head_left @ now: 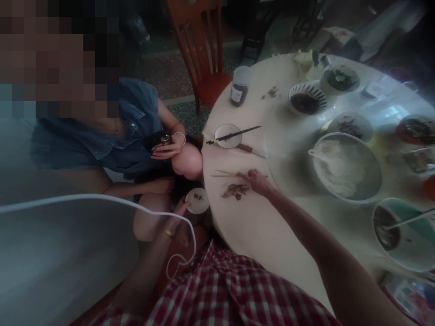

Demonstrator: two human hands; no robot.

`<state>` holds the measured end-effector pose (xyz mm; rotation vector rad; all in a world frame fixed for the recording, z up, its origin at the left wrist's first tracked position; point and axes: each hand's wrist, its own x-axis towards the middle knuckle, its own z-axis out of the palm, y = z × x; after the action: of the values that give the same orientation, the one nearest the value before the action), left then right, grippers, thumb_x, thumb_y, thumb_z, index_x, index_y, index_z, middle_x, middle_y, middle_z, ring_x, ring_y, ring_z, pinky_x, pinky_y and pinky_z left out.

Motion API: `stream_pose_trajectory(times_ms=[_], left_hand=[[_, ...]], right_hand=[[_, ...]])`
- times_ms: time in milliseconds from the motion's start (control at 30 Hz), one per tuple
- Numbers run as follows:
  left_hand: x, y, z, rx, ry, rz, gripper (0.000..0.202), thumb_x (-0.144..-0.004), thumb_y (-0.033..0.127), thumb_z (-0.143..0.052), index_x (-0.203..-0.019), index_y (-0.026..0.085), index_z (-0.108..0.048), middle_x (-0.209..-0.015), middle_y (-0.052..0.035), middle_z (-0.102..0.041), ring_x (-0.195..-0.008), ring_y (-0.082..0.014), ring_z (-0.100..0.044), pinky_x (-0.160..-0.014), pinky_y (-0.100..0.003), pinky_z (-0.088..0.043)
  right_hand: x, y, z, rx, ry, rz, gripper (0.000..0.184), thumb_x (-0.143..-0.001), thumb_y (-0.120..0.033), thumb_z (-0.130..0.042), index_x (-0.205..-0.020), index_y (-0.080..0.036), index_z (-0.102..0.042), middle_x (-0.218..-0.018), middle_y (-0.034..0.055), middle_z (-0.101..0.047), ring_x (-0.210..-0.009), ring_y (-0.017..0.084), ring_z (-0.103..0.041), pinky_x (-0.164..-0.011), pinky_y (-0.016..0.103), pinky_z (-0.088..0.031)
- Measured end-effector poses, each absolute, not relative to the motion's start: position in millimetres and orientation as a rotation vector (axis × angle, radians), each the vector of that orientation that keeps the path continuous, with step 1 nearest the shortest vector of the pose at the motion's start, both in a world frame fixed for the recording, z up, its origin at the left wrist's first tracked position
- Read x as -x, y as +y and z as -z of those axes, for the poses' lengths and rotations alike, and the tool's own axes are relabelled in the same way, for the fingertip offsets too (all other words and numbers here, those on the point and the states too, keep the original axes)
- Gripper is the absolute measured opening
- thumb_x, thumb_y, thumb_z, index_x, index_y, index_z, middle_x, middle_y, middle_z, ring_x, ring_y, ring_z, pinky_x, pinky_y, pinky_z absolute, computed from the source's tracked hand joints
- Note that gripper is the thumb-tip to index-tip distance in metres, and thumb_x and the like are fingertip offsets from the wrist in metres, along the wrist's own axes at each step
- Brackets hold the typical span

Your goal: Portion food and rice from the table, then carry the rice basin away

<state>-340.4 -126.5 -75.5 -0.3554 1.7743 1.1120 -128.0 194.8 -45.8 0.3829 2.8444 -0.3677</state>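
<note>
Holding saucer (198, 200), left hand (179, 212), right hand (256, 178) touching scraps (235, 191)

A jar (239, 86) stands near the table's (258, 226) edge, with a red chair (204, 54) behind. A rice bowl (346, 167) sits near a striped bowl (307, 98). A teal bowl (413, 244) holds a spoon (408, 220).

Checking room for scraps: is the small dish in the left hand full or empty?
Nearly empty: the small dish in the left hand shows only a few dark bits on its pale surface.
</note>
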Motion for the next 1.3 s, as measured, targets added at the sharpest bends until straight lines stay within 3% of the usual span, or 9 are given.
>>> stream_pose_trajectory(times_ms=[233,533,667,767,933,1300], left_hand=[[340.0,-129.9,87.5,0.37,1.779,-1.139,0.047,-0.071,0.009,-0.059,-0.117,0.017,-0.057,-0.095,-0.0088,-0.068,-0.071,-0.0185,-0.066,-0.055,-0.029,-0.056],[338.1,-125.8,91.1,0.394,1.77,-1.128,0.049,-0.069,0.011,-0.065,-0.117,0.018,-0.059,-0.103,-0.0107,-0.068,-0.073,-0.0198,-0.066,-0.057,-0.029,-0.055],[340.7,-123.0,85.5,0.368,1.778,-1.108,0.048,-0.069,0.007,-0.064,-0.115,0.017,-0.06,-0.107,-0.0127,-0.067,-0.077,-0.0225,-0.067,-0.058,-0.031,-0.057],[342.2,-123.1,82.2,0.355,1.782,-1.088,0.045,-0.068,0.007,-0.065,-0.112,0.016,-0.062,-0.099,-0.0114,-0.068,-0.074,-0.0217,-0.067,-0.058,-0.03,-0.056],[343.0,-125.4,80.9,0.318,1.787,-1.094,0.042,-0.069,0.009,-0.065,-0.11,0.016,-0.063,-0.087,-0.0084,-0.068,-0.067,-0.0199,-0.065,-0.055,-0.029,-0.055],[338.2,-122.4,69.1,0.329,1.796,-1.131,0.034,-0.07,0.005,-0.062,-0.102,0.018,-0.064,-0.09,-0.0077,-0.069,-0.079,-0.0236,-0.066,-0.065,-0.033,-0.055]], right_hand=[[204.5,201.9,37.0,-0.66,2.726,0.358,0.071,-0.086,-0.002,-0.041,-0.149,-0.034,-0.037,-0.107,0.0129,-0.055,-0.09,0.022,-0.047,-0.074,0.031,-0.033],[147.3,174.1,30.5,-0.2,2.747,0.341,0.05,-0.096,-0.018,-0.042,-0.142,-0.037,-0.047,-0.095,0.0093,-0.054,-0.082,0.019,-0.041,-0.069,0.029,-0.028],[126.8,172.6,27.5,-0.337,2.797,0.347,0.06,-0.09,-0.006,-0.041,-0.143,-0.034,-0.046,-0.095,0.01,-0.053,-0.085,0.02,-0.042,-0.07,0.028,-0.031],[130.4,185.8,30.2,-0.631,2.789,0.318,0.07,-0.085,0.001,-0.037,-0.147,-0.029,-0.041,-0.097,0.0114,-0.053,-0.086,0.021,-0.045,-0.071,0.029,-0.034],[154.0,208.5,38.6,-0.832,2.673,0.303,0.073,-0.083,-0.001,-0.04,-0.149,-0.032,-0.036,-0.1,0.0113,-0.053,-0.085,0.021,-0.047,-0.072,0.03,-0.036],[114.8,177.3,31.6,-0.275,2.778,0.364,0.066,-0.086,-0.001,-0.039,-0.14,-0.037,-0.049,-0.092,0.0081,-0.054,-0.082,0.019,-0.045,-0.072,0.029,-0.037]])
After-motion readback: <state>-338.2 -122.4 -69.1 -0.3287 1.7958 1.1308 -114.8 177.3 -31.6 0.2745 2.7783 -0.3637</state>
